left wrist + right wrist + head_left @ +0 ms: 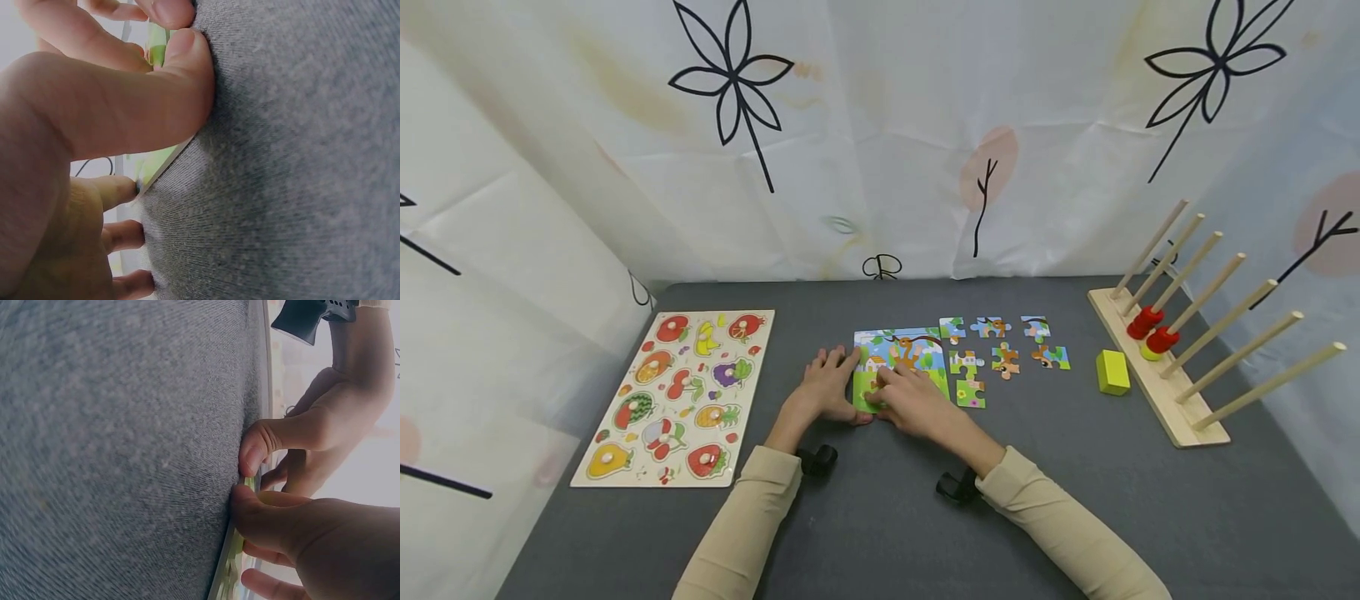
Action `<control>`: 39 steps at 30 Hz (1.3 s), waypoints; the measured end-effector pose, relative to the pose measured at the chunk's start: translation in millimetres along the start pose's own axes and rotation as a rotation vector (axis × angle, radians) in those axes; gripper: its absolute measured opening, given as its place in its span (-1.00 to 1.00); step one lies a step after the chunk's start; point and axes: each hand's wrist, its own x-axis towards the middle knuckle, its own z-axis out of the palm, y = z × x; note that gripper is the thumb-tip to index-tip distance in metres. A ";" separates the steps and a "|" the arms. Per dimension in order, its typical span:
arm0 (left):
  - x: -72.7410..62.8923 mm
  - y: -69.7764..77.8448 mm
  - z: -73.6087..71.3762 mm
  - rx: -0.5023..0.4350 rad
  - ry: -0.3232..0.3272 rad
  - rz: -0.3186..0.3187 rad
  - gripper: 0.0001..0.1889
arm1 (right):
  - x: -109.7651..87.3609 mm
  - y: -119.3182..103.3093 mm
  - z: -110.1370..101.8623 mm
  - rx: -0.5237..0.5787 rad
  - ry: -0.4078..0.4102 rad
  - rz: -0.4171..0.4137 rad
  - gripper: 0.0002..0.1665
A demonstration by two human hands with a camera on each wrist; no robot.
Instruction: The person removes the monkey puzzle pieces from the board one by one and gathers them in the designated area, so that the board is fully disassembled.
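Observation:
A partly joined picture jigsaw (904, 352) lies on the grey cloth at the table's middle. My left hand (829, 385) rests flat beside its left edge, with the thumb against the front left corner. In the left wrist view the left hand (112, 106) presses its thumb on the cloth at the jigsaw's thin edge (156, 164). My right hand (912, 400) lies over the jigsaw's lower left part, fingers pressing down. The right wrist view shows the right hand (300, 531) with its thumb at the jigsaw's edge (232, 562). Several loose pieces (1004, 360) lie just right of the jigsaw.
A fruit peg board (677, 396) lies at the left. At the right a wooden rack (1157, 392) of slanted dowels carries red rings (1153, 329), and a yellow block (1112, 372) sits beside it. A patterned curtain (880, 142) closes the back and sides.

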 end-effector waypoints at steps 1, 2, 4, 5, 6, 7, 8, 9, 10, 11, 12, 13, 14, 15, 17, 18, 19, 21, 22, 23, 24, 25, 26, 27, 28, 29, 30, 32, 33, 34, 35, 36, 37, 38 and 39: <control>0.0 -0.3 0.0 0.000 -0.001 0.000 0.19 | 0.0 0.2 0.1 0.002 0.000 0.006 -0.64; 0.0 -0.5 0.0 -0.001 -0.002 -0.001 0.19 | -0.3 0.3 -0.1 0.005 -0.001 0.010 -0.63; -0.6 -0.7 -0.4 0.000 -0.005 -0.001 0.19 | -0.5 0.1 -0.5 0.013 -0.004 0.026 -0.61; -0.8 -0.9 -0.5 -0.001 -0.006 -0.002 0.19 | -0.7 -0.1 -0.6 0.014 -0.005 0.030 -0.60; -1.2 -1.0 -0.7 -0.003 -0.007 -0.003 0.18 | -1.0 -0.2 -0.7 0.016 -0.006 0.032 -0.60; -1.5 -1.0 -0.9 -0.004 -0.008 -0.003 0.18 | -1.2 -0.2 -0.9 0.014 -0.003 0.030 -0.61; -1.7 -1.0 -1.1 -0.006 -0.010 -0.004 0.18 | -1.5 -0.2 -1.0 0.011 0.000 0.027 -0.61; -1.9 -1.0 -1.2 -0.009 -0.011 -0.004 0.18 | -1.5 0.0 -0.9 0.006 0.004 0.022 -0.62; -1.9 -1.0 -1.2 -0.012 -0.013 -0.004 0.18 | -1.5 0.1 -0.8 0.005 0.008 0.018 -0.62; -1.8 -1.0 -1.3 -0.014 -0.015 -0.004 0.18 | -1.5 0.3 -0.8 0.002 0.010 0.015 -0.63; -1.7 -0.9 -1.4 -0.015 -0.017 -0.003 0.18 | -1.6 0.5 -0.7 0.003 0.015 0.012 -0.63; -1.6 -0.8 -1.4 -0.015 -0.018 -0.002 0.18 | -1.5 0.7 -0.7 0.003 0.020 0.011 -0.64; -1.5 -0.8 -1.5 -0.016 -0.018 -0.001 0.18 | -1.4 0.8 -0.8 0.003 0.025 0.009 -0.63; -1.3 -0.7 -1.5 -0.016 -0.018 -0.001 0.17 | -1.4 0.9 -1.0 0.004 0.031 0.008 -0.62; -1.2 -0.6 -1.6 -0.014 -0.018 -0.001 0.17 | -1.2 1.0 -1.3 0.003 0.042 0.007 -0.57; -1.2 -0.5 -1.7 -0.012 -0.018 -0.001 0.18 | -1.1 1.2 -1.3 0.000 0.051 0.003 -0.55; -1.3 -0.4 -1.7 -0.012 -0.017 -0.001 0.17 | -1.0 1.2 -1.4 -0.003 0.056 0.002 -0.52; -1.3 -0.1 -1.7 -0.012 -0.018 -0.001 0.18 | -0.8 1.5 -1.3 -0.015 0.068 0.002 -0.48; -1.2 0.0 -1.6 -0.012 -0.018 -0.002 0.18 | -0.5 1.8 -1.1 -0.021 0.072 0.003 -0.46; -1.2 0.1 -1.5 -0.013 -0.019 -0.003 0.18 | -0.1 2.0 -1.0 -0.028 0.075 0.004 -0.45; -1.2 0.2 -1.4 -0.013 -0.019 -0.005 0.18 | 0.5 2.1 -1.0 -0.033 0.078 0.004 -0.44; -1.0 0.3 -1.2 -0.014 -0.019 -0.007 0.18 | 0.9 2.0 -1.2 -0.038 0.078 0.007 -0.43; -0.9 0.4 -1.1 -0.014 -0.020 -0.007 0.18 | 1.3 2.1 -1.3 -0.044 0.080 0.006 -0.43; -0.9 0.4 -1.1 -0.013 -0.020 -0.008 0.18 | 1.6 2.1 -1.5 -0.047 0.079 0.006 -0.43; -0.9 0.5 -1.2 -0.012 -0.020 -0.009 0.18 | 1.7 2.0 -1.6 -0.047 0.080 0.003 -0.43; -0.9 0.5 -1.3 -0.011 -0.018 -0.008 0.18 | 1.8 1.9 -1.8 -0.047 0.081 -0.001 -0.45; -0.9 0.7 -1.5 -0.011 -0.018 -0.007 0.18 | 1.7 1.7 -2.1 -0.050 0.084 -0.005 -0.46; -1.1 0.8 -2.0 -0.010 -0.016 -0.006 0.18 | 1.6 1.5 -2.2 -0.054 0.086 -0.010 -0.50; -1.1 0.8 -2.2 -0.010 -0.015 -0.005 0.18 | 1.6 1.3 -2.4 -0.056 0.083 -0.010 -0.52; -1.2 0.8 -2.4 -0.010 -0.015 -0.005 0.18 | 1.7 1.0 -2.6 -0.056 0.078 -0.010 -0.54; -1.2 0.7 -2.4 -0.011 -0.016 -0.006 0.18 | 1.7 0.7 -2.9 -0.056 0.071 -0.009 -0.54; -1.2 0.6 -2.4 -0.012 -0.019 -0.007 0.18 | 1.8 0.3 -3.3 -0.056 0.063 -0.006 -0.53; -1.2 0.5 -2.3 -0.013 -0.021 -0.008 0.18 | 2.0 -0.2 -3.8 -0.055 0.053 0.000 -0.50; -1.1 0.4 -2.2 -0.014 -0.022 -0.009 0.18 | 2.2 -0.7 -4.3 -0.051 0.044 0.007 -0.48; -1.1 0.4 -2.0 -0.016 -0.023 -0.010 0.18 | 2.5 -1.3 -4.8 -0.047 0.036 0.012 -0.47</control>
